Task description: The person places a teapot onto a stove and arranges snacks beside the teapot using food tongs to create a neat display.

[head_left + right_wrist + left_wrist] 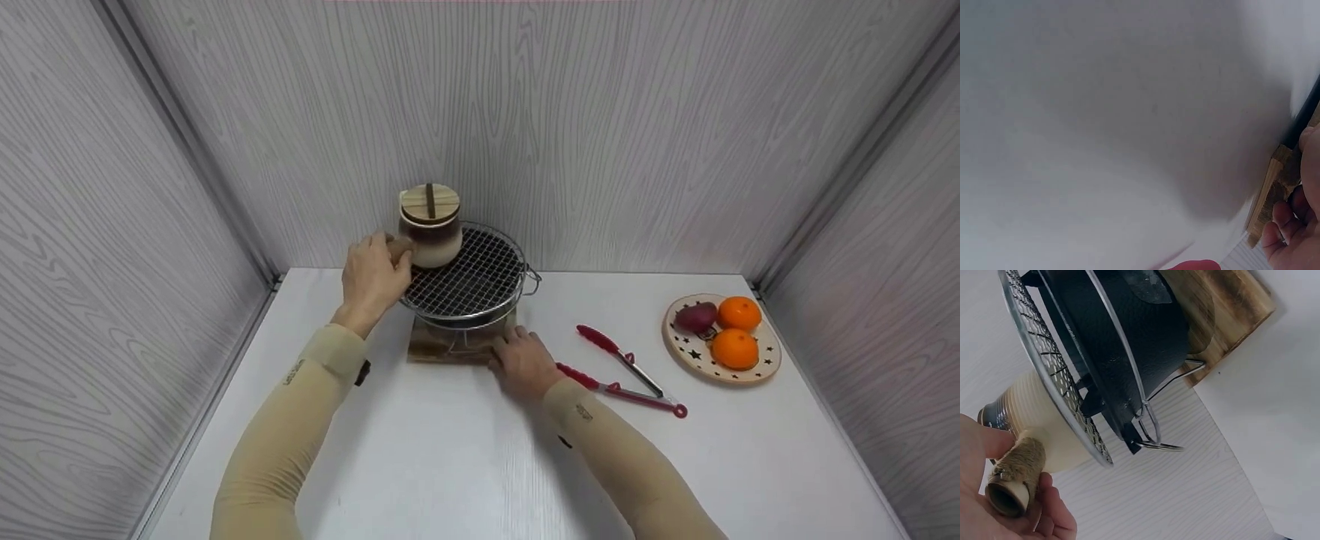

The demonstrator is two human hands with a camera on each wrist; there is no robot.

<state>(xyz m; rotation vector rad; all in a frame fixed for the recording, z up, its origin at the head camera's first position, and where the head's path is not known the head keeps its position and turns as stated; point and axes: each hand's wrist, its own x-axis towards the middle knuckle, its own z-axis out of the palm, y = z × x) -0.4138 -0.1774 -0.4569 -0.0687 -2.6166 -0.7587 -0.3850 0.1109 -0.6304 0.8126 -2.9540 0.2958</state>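
My left hand [373, 277] grips the twine-wrapped side handle [1022, 464] of a brown-and-cream ceramic teapot [439, 249]. A round wooden lid [442, 199] covers the pot, which stands upright at the back left of a round wire grill net [484, 277]. Beneath the net is a black stove [1129, 343] with wire handles, set on a wooden board [435, 352]. At the board's front right corner, my right hand [523, 364] holds its edge with curled fingers, seen close in the right wrist view. The palm hides part of that corner.
Red-tipped tongs [634, 367] lie spread on the white table [450, 450], one arm running close to my right wrist. Farther right, a star-patterned plate [686, 352] bears two oranges [735, 349] and a purple oval item [696, 317]. A grey wood-grain wall [600, 150] rises behind the grill.
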